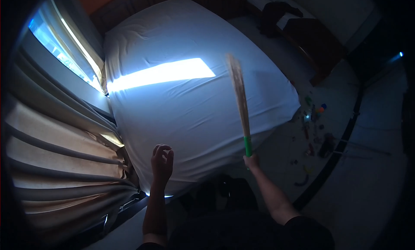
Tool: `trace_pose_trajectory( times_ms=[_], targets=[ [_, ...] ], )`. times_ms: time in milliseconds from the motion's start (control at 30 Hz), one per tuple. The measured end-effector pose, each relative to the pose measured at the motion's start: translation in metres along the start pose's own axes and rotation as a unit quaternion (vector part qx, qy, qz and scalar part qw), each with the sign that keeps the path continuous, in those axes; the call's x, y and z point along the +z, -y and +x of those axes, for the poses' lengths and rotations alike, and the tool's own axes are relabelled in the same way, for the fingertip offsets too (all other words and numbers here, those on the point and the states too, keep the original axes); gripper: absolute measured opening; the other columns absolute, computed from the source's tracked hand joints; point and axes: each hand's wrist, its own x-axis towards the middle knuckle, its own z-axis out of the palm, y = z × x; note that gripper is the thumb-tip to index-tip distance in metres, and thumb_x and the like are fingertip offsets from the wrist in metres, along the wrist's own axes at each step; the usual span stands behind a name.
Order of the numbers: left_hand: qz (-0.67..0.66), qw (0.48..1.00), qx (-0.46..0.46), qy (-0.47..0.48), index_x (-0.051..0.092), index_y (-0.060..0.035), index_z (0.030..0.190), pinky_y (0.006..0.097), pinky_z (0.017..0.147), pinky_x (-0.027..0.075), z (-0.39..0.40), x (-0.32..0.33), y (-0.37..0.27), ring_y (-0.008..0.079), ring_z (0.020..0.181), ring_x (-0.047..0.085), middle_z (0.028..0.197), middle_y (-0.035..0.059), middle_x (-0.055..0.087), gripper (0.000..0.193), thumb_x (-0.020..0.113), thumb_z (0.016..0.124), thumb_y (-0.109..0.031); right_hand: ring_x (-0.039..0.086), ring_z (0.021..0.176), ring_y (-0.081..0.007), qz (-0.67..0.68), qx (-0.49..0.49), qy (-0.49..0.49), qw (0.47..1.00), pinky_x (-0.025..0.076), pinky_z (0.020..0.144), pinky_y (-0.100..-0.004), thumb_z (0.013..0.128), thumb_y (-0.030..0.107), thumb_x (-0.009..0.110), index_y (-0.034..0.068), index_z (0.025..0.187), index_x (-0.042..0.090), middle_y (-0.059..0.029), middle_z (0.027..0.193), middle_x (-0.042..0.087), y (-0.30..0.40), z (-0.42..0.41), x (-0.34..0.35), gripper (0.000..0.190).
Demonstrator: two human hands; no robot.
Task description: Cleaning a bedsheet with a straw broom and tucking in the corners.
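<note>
My right hand (251, 161) grips the green handle of a stick broom (239, 94). The broom's thin bristles fan out away from me, over a bed (194, 113) covered with a pale fitted sheet. Whether the bristle tips touch the sheet, I cannot tell. Over the near left part of the bed is my left hand (162, 160), with nothing in it and its fingers loosely curled, apart from the palm. Creases run across the sheet, and a bright patch of sunlight lies across its middle.
Long beige curtains (65, 146) hang on the left, beside a bright window (61, 52). Toys and small items (319, 110) are scattered on the tiled floor (275, 156) to the right. A dark wooden bed frame (311, 39) with dark cloth (272, 16) stands at the far right.
</note>
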Motion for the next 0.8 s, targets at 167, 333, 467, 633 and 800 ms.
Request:
trace_pose_trajectory(
  times_ms=[167,333,467,633,800],
  targets=[
    [0.007,0.999,0.026,0.032,0.053,-0.0032,0.084,0.0262,0.050,0.039,0.020,0.033,-0.023,0.0154,0.059,0.051,0.083,0.0082,0.054,0.010,0.057,0.075,-0.006,0.057,0.086,-0.0337,-0.127,-0.149,0.176,0.965,0.046,0.073,-0.0430,0.065,0.022,0.058,0.009,0.089,0.059,-0.0154,0.089,0.060,0.049,-0.042,0.006,0.027],
    [0.015,0.997,0.035,0.065,0.054,-0.0037,0.083,0.0248,0.049,0.039,0.039,0.086,-0.074,0.0131,0.059,0.050,0.084,0.0071,0.054,0.009,0.057,0.075,-0.006,0.058,0.087,-0.0317,-0.213,-0.074,0.215,0.950,0.046,0.075,-0.0414,0.066,0.024,0.058,0.012,0.089,0.061,-0.0125,0.092,0.061,-0.045,-0.005,-0.049,0.027],
    [-0.009,0.996,0.018,0.089,0.054,-0.0038,0.083,0.0235,0.047,0.039,0.033,0.143,-0.109,0.0120,0.059,0.049,0.085,0.0067,0.054,0.008,0.057,0.075,-0.005,0.059,0.089,-0.0307,-0.115,0.198,0.074,0.971,0.048,0.072,-0.0383,0.066,0.026,0.064,0.004,0.093,0.061,-0.0160,0.092,0.062,-0.200,0.047,-0.135,0.034],
    [-0.010,0.985,0.024,0.171,0.054,-0.0033,0.080,0.0218,0.047,0.038,0.025,0.228,-0.138,0.0114,0.063,0.049,0.082,0.0048,0.052,0.005,0.057,0.077,-0.007,0.062,0.065,-0.0251,0.129,0.298,-0.105,0.940,0.048,0.057,-0.0369,0.070,0.017,0.058,-0.001,0.090,0.055,-0.0128,0.072,0.061,-0.209,0.099,-0.211,0.028],
    [-0.011,0.971,0.052,0.232,0.054,-0.0029,0.081,0.0250,0.048,0.039,0.039,0.312,-0.190,0.0144,0.060,0.050,0.085,0.0078,0.054,0.007,0.057,0.075,-0.005,0.060,0.062,-0.0294,0.207,0.148,-0.128,0.959,0.047,0.058,-0.0407,0.066,0.018,0.060,0.001,0.080,0.054,-0.0151,0.067,0.058,-0.177,0.112,-0.201,0.024]
  ],
)
